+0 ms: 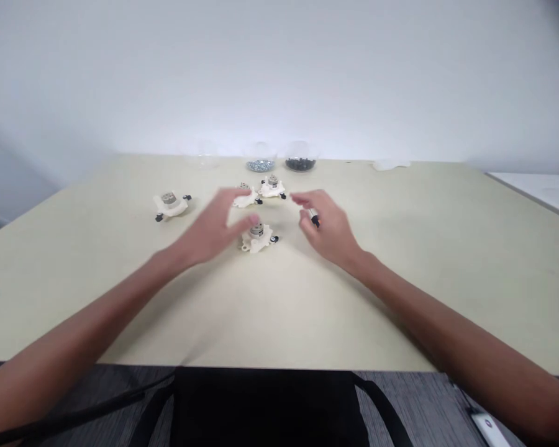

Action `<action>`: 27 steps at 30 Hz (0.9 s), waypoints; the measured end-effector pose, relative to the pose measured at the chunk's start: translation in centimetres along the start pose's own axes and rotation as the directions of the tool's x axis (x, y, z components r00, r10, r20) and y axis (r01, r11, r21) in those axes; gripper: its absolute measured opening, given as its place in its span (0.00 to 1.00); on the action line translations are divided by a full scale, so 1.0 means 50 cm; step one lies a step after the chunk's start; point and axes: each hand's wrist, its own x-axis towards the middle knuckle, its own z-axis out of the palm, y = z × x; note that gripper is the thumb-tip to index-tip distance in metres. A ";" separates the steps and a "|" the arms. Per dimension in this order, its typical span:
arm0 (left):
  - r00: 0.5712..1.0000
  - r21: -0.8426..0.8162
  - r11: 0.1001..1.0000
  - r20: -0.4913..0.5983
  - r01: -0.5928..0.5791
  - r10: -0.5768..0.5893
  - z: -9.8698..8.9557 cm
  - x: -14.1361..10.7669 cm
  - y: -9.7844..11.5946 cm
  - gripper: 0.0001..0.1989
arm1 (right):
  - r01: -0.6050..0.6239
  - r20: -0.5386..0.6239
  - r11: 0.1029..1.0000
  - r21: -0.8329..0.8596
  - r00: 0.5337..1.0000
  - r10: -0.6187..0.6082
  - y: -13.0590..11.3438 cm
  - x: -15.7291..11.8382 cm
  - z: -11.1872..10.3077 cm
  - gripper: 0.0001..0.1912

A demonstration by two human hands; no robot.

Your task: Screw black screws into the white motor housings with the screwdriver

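Note:
My left hand (212,226) hovers with thumb and fingers apart, holding nothing, its thumb tip over the nearest white part with a silver motor (257,238). My right hand (327,228) is to the right of that part, its fingers apart and curved. A small black and silver object (313,216) shows between its thumb and fingers; whether it is gripped or lies behind them I cannot tell. Two similar white parts (272,186) sit farther back, one of them (245,197) partly behind my left fingers. Another white part with a motor (171,204) stands to the left.
Along the back edge of the pale table (270,310) are a clear bowl of silver pieces (261,165), a clear bowl of black pieces (300,164), a faint clear bowl (207,160) and a whitish flat item (390,164). A wall rises behind.

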 end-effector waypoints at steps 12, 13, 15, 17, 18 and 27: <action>0.999 -0.147 0.988 0.027 -0.043 0.047 0.118 0.047 -0.010 0.21 | -0.011 0.382 0.969 -0.248 0.918 0.108 0.008 -0.027 0.044 0.19; 0.999 -0.175 0.984 0.026 -0.040 0.045 0.118 0.046 -0.011 0.20 | 0.006 0.359 0.963 -0.269 0.929 0.095 0.011 -0.025 0.033 0.19; 0.999 -0.202 0.978 0.014 -0.045 0.049 0.115 0.042 -0.011 0.20 | 0.025 0.306 0.923 -0.384 0.947 0.102 0.021 -0.023 0.004 0.19; 0.999 -0.199 0.979 0.004 -0.048 0.050 0.113 0.039 -0.009 0.18 | -0.017 0.294 0.839 -0.544 0.933 0.209 0.034 -0.025 -0.028 0.19; 0.999 -0.195 0.980 0.005 -0.041 0.043 0.112 0.038 -0.008 0.17 | -0.053 0.310 0.797 -0.602 0.904 0.295 0.041 -0.027 -0.041 0.20; 0.998 -0.350 0.936 -0.038 0.031 -0.047 0.123 0.066 0.008 0.09 | -0.082 0.347 0.971 -0.226 0.924 0.159 0.003 -0.037 0.014 0.20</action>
